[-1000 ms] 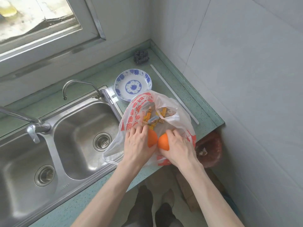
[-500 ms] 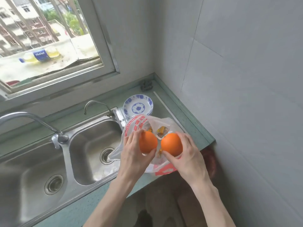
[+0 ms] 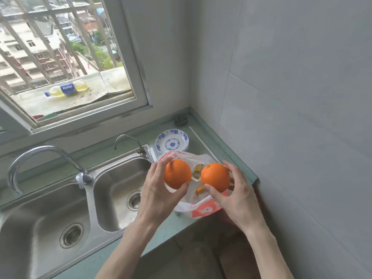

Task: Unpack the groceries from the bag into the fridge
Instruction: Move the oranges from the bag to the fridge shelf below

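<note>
Left hand: the left hand (image 3: 159,195) is raised above the counter edge, fingers and thumb wrapped around the left orange (image 3: 177,174), gripping it from the near and left sides.
Right hand: the right hand (image 3: 238,195) is raised beside it, fingers and thumb clamped on the right orange (image 3: 215,177), thumb under the near side, fingers curled over the right side.
Oranges: both are held up over the bag, side by side, apart from each other with a narrow gap between them.
Bag: the white and red plastic bag (image 3: 207,206) lies on the green counter (image 3: 227,156) at its right end, just right of the sink, mouth open; small yellow-brown wrapped items (image 3: 197,170) show inside it between the two oranges.
Sink: the double steel sink (image 3: 112,190) fills the left of the counter, with a tall tap (image 3: 40,156) on the left and a small tap (image 3: 126,139) farther back.
Plates: a blue-patterned stack of plates (image 3: 172,141) sits just beyond the bag.
Window: the window (image 3: 66,57) is at far left, with a bottle (image 3: 67,90) lying on the ledge outside.
Fridge: not in view.
</note>
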Motion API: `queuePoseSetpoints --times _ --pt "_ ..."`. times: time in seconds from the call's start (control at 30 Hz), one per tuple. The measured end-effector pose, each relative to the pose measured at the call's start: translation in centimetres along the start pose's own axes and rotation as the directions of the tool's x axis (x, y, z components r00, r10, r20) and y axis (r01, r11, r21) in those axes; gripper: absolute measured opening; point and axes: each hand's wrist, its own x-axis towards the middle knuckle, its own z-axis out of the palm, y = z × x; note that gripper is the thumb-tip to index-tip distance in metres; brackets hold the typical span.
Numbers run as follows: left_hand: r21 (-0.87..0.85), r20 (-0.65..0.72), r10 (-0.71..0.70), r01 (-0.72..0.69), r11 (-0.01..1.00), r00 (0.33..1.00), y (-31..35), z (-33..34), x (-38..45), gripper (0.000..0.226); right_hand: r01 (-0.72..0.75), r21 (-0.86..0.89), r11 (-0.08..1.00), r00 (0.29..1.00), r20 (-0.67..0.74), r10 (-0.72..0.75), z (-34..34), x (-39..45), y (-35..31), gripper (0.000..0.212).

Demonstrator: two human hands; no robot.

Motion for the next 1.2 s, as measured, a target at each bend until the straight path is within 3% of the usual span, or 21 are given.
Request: queuePoseSetpoints --times 0.23,0.47,0.57,0.77,1.0,1.2 --pt "-0.135 0.084 0.124 -0.112 0.984 0.989 0.4 -1.8 0.6 0.071 -0.059 0.032 0.998 0.977 -0.202 0.064 -0.6 -3.5 -2.7 0.079" --pt "-0.334 0.242 0.198 -0.110 0.936 0.950 0.7 -1.9 0.2 0.060 -0.174 0.031 0.984 0.905 -0.390 0.172 -0.6 -8.7 -4.5 0.079" --pt "-0.397 0.325 0.263 -0.121 0.910 0.909 1.7 -0.9 -0.5 0.066 -0.219 0.044 0.975 0.817 -0.538 0.208 -0.9 -12.0 -4.7 0.072" --pt "-0.521 0.495 0.369 -0.071 0.851 0.787 5.8 1.5 -4.4 0.056 -0.326 0.124 0.937 0.629 -0.712 0.312 -2.4 -20.2 -4.7 0.072" --pt "-0.623 0.616 0.520 -0.039 0.782 0.592 12.9 3.0 -11.7 0.046 -0.428 0.162 0.889 0.388 -0.856 0.342 -5.6 -31.4 -5.2 0.069" --pt "-0.676 0.684 0.613 0.029 0.736 0.395 18.4 3.4 -20.3 0.058 -0.472 0.211 0.856 0.207 -0.917 0.340 -7.6 -41.6 -6.0 0.068"
